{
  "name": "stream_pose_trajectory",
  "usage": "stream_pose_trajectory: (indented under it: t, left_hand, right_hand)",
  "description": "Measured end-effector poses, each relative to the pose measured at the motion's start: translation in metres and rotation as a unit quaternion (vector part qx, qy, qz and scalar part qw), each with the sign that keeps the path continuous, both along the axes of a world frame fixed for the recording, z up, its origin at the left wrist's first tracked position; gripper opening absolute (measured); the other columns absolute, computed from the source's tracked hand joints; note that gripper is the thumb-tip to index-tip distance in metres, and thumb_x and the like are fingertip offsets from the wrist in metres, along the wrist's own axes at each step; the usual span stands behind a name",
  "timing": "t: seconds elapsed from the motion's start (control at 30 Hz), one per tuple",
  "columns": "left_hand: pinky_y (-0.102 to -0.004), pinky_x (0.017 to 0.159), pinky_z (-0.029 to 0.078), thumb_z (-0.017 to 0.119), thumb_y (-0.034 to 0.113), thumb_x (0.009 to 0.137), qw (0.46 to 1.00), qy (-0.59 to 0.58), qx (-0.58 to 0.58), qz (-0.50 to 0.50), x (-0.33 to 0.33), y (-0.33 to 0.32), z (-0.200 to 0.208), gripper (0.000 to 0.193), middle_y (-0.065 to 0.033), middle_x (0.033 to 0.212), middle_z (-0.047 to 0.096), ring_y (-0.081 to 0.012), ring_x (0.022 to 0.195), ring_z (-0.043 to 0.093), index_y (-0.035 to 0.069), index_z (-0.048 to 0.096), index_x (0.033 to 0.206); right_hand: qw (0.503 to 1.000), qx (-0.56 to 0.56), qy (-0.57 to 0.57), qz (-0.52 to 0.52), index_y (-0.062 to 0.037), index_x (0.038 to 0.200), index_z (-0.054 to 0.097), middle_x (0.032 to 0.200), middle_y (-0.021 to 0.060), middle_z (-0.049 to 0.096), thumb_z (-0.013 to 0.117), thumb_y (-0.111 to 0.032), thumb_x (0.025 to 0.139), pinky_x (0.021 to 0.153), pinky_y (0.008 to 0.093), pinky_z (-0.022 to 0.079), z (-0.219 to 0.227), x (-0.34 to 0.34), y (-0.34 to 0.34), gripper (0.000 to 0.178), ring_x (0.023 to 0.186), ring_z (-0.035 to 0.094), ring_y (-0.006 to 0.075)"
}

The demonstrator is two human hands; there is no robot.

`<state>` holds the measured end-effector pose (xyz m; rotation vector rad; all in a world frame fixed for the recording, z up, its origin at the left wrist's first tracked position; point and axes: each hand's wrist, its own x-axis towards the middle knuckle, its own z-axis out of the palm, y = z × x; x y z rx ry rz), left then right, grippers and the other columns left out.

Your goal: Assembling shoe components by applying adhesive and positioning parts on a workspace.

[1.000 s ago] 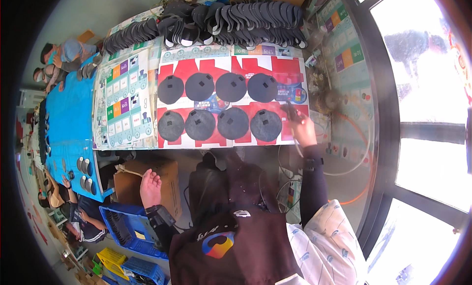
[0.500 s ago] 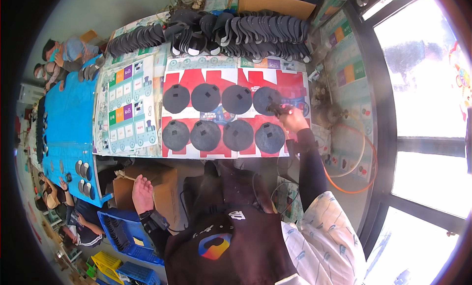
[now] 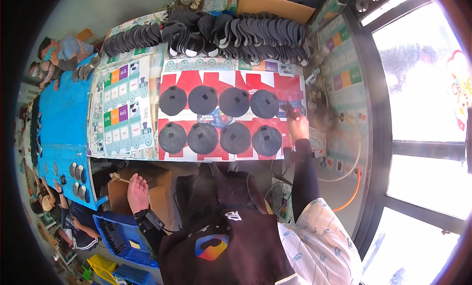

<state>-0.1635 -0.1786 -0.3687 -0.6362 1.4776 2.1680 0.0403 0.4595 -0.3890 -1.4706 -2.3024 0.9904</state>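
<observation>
My right hand (image 3: 298, 126) is closed round a small dark spray gun (image 3: 291, 111), held at the right end of a red and white printed sheet (image 3: 193, 78). Two rows of round dark grey pads lie on that sheet, each with a little black square on it. Nearest to the gun is the upper right pad (image 3: 265, 108); below it lies the lower right pad (image 3: 267, 145). My left hand (image 3: 138, 194) hangs off the table's front edge, palm up and fingers loosely extended, with nothing in it.
Stacked dark curved pieces (image 3: 265, 31) line the table's back, before a cardboard box (image 3: 275, 7). Printed sheets (image 3: 125, 132) lie at left. An orange hose (image 3: 355, 189) loops at right. Co-workers sit by a blue table (image 3: 64, 118). A blue crate (image 3: 123, 245) stands lower left.
My right hand has moved the spray gun from over the upper right pad to beyond that pad's right edge. My left hand stays nearly where it was.
</observation>
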Motion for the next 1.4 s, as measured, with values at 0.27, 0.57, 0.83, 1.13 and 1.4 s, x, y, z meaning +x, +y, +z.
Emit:
stream_pose_trajectory:
  t: [0.27,0.57,0.83,1.13,1.4]
  left_hand:
    - [-0.0284,0.088,0.050,0.064,0.026,0.102,1.000,-0.001,0.003,-0.004,-0.011,-0.001,-0.003,0.030,0.0015,0.108,0.065,-0.0129,0.097,0.061,0.008,0.065,0.126]
    - [-0.0278,0.086,0.050,0.064,0.025,0.102,1.000,0.000,0.003,0.021,-0.010,-0.021,-0.004,0.029,0.0015,0.106,0.065,-0.0127,0.096,0.061,0.009,0.065,0.125]
    - [-0.0279,0.086,0.049,0.068,0.027,0.099,0.999,-0.010,0.004,0.046,-0.006,-0.021,0.000,0.029,0.0010,0.103,0.065,-0.0133,0.094,0.060,0.008,0.065,0.121]
    - [-0.0276,0.086,0.049,0.067,0.027,0.100,0.997,-0.006,0.019,0.076,0.001,-0.040,-0.006,0.028,0.0010,0.103,0.065,-0.0133,0.094,0.060,0.008,0.066,0.121]
    - [-0.0269,0.087,0.049,0.066,0.025,0.101,0.996,-0.008,0.044,0.075,0.005,-0.040,-0.008,0.024,0.0022,0.101,0.065,-0.0127,0.094,0.060,0.009,0.066,0.118]
  right_hand:
    - [0.989,-0.132,-0.025,0.064,0.0003,0.086,0.071,0.066,0.0179,0.068,0.062,-0.019,0.078,0.068,0.0449,0.055,-0.031,0.003,-0.010,0.023,0.070,0.072,0.0362]
    - [0.997,0.040,-0.054,0.049,0.0009,0.098,0.071,0.091,0.0327,0.069,0.061,-0.019,0.082,0.082,0.0578,0.053,-0.011,-0.022,0.005,0.027,0.094,0.066,0.0507]
    - [0.982,-0.136,0.065,0.117,0.0009,0.086,0.071,0.067,0.0077,0.068,0.067,-0.010,0.077,0.051,0.0331,0.048,0.009,-0.090,-0.055,0.015,0.057,0.065,0.0173]
    - [0.965,-0.041,-0.032,0.256,0.0000,0.113,0.072,0.088,0.0246,0.072,0.067,-0.018,0.082,0.079,0.0445,0.055,-0.006,-0.109,-0.063,0.036,0.089,0.072,0.0410]
    - [0.954,-0.089,-0.088,0.273,-0.0027,0.111,0.073,0.093,0.0280,0.071,0.067,-0.016,0.081,0.080,0.0480,0.055,0.021,-0.118,-0.069,0.034,0.095,0.069,0.0454]
